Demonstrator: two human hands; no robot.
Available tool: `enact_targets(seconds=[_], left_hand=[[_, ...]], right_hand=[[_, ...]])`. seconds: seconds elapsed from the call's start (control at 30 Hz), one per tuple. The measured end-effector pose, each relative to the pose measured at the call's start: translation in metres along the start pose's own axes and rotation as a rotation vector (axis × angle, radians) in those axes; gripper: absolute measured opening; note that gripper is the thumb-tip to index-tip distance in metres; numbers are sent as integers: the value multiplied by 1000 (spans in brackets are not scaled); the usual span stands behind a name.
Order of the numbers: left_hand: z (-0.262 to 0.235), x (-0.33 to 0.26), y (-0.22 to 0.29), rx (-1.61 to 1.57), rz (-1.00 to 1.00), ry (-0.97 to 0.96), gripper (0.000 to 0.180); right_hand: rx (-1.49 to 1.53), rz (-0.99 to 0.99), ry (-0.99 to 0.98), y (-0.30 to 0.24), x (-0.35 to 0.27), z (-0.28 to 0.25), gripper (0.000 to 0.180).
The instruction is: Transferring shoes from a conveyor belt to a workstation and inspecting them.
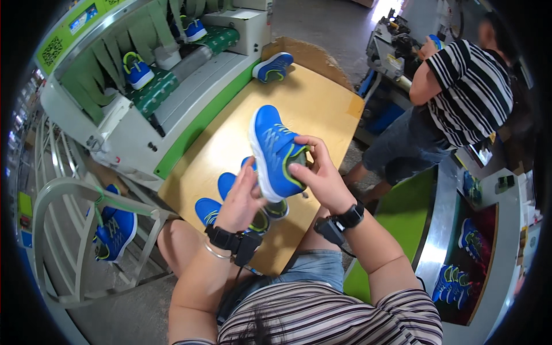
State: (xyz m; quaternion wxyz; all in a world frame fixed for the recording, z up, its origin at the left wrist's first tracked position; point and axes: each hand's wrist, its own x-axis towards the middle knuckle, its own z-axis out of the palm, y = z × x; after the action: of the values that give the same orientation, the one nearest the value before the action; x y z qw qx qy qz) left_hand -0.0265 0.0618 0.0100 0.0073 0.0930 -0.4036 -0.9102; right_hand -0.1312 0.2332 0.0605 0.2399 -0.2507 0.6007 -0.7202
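Observation:
A blue sneaker (pixel 276 149) with a white sole and lime-green lining is held up over the wooden table (pixel 322 115), its toe pointing away from me. My right hand (pixel 322 172) grips it at the ankle opening, thumb inside the collar and fingers around the outside. Close against the sole near the heel is my left hand (pixel 238 198), fingers stretched upward and somewhat blurred; whether it presses on the sole is hard to see. Below and behind my hands, more blue sneakers (pixel 207 210) lie on the table, partly covered by my left hand and the held shoe.
At the far table edge lies another sneaker (pixel 273 68). A machine (pixel 195 92) with hanging strips and a green conveyor (pixel 155 92) carrying sneakers stands left. Sneakers hang on a metal rack (pixel 63 230). Another person (pixel 460 92) works at right, beyond a conveyor (pixel 443 224).

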Motion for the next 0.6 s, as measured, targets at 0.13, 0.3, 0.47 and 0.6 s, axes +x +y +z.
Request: enact_targets(seconds=[0.13,0.3,0.47,0.6], left_hand=[[-4,-9,20,-518,-91,-223,76],[-28,-23,32,-844,-51,-160,67],[-57,-29,27,-946,-13,-329,60],[-60,-25,35,-858,-26,-282,61]], right_hand=[[198,-284,-119,-4,-12,27,66],[-437,36,18,81,-25,14,65],[-572,-102,36,140,-40,30,75],[-578,-80,34,139,-42,29,75]])
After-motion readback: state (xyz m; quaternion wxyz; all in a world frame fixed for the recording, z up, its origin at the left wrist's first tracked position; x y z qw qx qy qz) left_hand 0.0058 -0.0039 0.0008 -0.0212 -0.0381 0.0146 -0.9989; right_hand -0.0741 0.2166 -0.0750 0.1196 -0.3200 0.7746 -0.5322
